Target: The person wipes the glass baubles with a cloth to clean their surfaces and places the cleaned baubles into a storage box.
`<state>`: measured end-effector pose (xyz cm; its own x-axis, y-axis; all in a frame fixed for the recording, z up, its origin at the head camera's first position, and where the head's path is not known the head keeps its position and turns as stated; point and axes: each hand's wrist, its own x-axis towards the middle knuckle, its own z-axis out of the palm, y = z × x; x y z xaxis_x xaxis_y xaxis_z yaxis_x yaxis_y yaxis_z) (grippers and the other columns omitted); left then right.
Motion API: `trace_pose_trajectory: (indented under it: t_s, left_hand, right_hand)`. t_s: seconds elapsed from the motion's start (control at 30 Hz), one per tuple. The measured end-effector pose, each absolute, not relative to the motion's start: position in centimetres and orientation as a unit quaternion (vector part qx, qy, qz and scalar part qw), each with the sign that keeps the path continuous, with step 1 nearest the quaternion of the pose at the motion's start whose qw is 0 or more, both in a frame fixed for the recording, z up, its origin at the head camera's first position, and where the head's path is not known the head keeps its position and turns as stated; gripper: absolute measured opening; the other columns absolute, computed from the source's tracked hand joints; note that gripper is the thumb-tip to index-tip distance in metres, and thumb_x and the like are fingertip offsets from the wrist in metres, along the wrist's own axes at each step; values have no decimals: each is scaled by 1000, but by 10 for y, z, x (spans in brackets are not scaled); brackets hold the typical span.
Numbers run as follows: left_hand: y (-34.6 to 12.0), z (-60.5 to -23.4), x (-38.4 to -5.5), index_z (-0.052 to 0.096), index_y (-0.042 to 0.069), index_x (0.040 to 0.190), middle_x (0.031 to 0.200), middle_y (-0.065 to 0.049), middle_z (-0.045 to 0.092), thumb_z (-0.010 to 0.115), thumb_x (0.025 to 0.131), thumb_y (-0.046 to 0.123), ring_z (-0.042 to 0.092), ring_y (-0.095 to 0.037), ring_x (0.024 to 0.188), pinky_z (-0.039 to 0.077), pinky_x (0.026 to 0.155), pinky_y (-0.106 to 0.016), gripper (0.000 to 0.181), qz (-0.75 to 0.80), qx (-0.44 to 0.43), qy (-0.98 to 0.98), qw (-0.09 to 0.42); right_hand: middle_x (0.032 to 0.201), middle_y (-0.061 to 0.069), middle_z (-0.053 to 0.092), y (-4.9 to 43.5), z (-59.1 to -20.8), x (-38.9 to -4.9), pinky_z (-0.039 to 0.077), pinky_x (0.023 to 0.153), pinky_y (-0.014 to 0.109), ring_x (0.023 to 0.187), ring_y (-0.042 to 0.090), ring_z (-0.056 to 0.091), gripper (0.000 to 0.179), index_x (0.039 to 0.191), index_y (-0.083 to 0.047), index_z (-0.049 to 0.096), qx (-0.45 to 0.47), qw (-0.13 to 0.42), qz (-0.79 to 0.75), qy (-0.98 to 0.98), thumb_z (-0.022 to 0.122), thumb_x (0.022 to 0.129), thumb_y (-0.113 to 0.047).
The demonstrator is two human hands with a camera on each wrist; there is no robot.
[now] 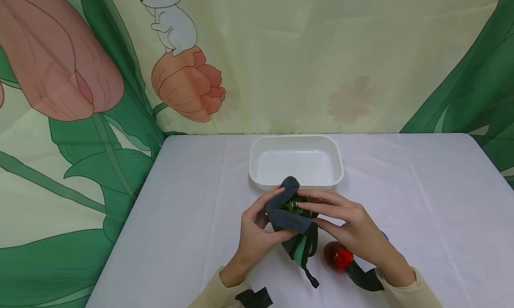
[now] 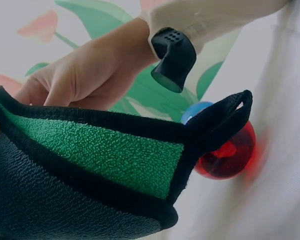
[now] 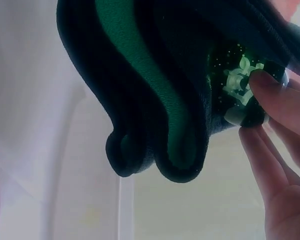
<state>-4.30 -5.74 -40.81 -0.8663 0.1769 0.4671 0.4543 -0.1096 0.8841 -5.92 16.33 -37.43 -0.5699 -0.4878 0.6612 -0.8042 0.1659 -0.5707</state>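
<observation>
My left hand (image 1: 261, 234) holds a folded dark grey-blue cloth (image 1: 281, 215) with black edging, a green side (image 2: 105, 155) and a hanging loop (image 2: 230, 117). Inside the fold sits a shiny dark green see-through ball (image 1: 295, 204), partly covered by the cloth. In the right wrist view the ball (image 3: 232, 92) shows a pale pattern and small specks. Thumb and fingers of my right hand (image 1: 341, 214) pinch the ball at its exposed side. Only a bit of my left hand shows at the edge of the left wrist view.
A white rectangular tray (image 1: 257, 165) stands just beyond the hands on the white-covered table (image 1: 192, 218). On the table near my right wrist lies a clear red ball (image 1: 339, 256). A blue ball (image 2: 197, 111) shows partly behind the loop. A printed curtain (image 1: 281, 67) hangs behind the table.
</observation>
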Motion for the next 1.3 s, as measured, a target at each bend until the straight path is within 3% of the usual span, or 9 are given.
trace_pose_trajectory:
  t_s: [0.27,0.37,0.5,0.57,0.7,0.83,1.07,1.2,1.3]
  left_hand:
    - [-65,-409,-43,54,-1,137,142,-22,53,78,73,-12,64,-24,117,56,91,-31,69,-696,-242,-665,118]
    - [-66,-410,-44,53,-2,137,142,-23,52,78,73,-13,63,-24,118,55,93,-32,70,-694,-253,-663,121]
    - [-65,-411,-44,53,-3,137,141,-24,52,77,72,-14,62,-24,120,54,95,-32,70,-701,-255,-655,121]
    - [-65,-410,-44,53,-3,136,141,-24,53,77,73,-14,62,-24,120,54,96,-32,69,-705,-253,-651,122]
    - [-63,-409,-45,54,-4,135,139,-25,54,76,73,-13,62,-26,120,52,97,-34,67,-711,-252,-644,128]
    - [-62,-410,-46,54,-5,135,138,-24,54,76,73,-14,62,-26,119,53,96,-34,66,-716,-253,-638,127]
    - [-60,-411,-46,53,-4,137,140,-25,53,75,73,-16,62,-25,120,53,96,-33,68,-718,-262,-635,112]
    - [-60,-410,-46,52,-4,137,144,-26,50,75,72,-17,58,-29,125,52,98,-33,70,-716,-264,-638,105]
    - [-60,-409,-45,53,-4,138,145,-25,49,76,72,-17,56,-31,128,51,100,-33,72,-714,-263,-641,102]
  right_hand:
    - [135,15,61,158,-375,-61,48,99,18,128,18,56,37,126,-5,67,424,144,489,-748,60,97,-27]
    - [135,13,61,158,-375,-59,48,98,19,127,16,57,38,129,-5,65,401,122,502,-757,70,92,-14]
    - [135,14,61,157,-375,-56,53,92,22,122,14,60,59,131,-3,63,367,87,528,-761,77,76,13]
    - [134,14,61,157,-375,-56,54,90,23,120,13,61,62,131,-3,63,354,81,532,-765,77,74,16]
    - [135,12,60,157,-374,-56,51,95,21,123,12,58,46,131,-6,64,353,95,514,-776,75,85,-5]
    - [135,13,60,157,-374,-58,46,101,19,127,17,55,39,127,-6,67,401,147,478,-767,61,96,-29]
    - [130,18,62,159,-375,-61,46,100,19,127,21,56,36,123,-1,68,448,205,452,-744,57,100,-26]
    - [130,16,63,161,-375,-60,47,99,18,124,20,58,38,124,-2,68,432,196,457,-753,58,99,-29]
    - [131,15,63,162,-374,-58,50,96,20,122,16,60,40,127,-3,66,401,153,483,-763,63,95,-27]
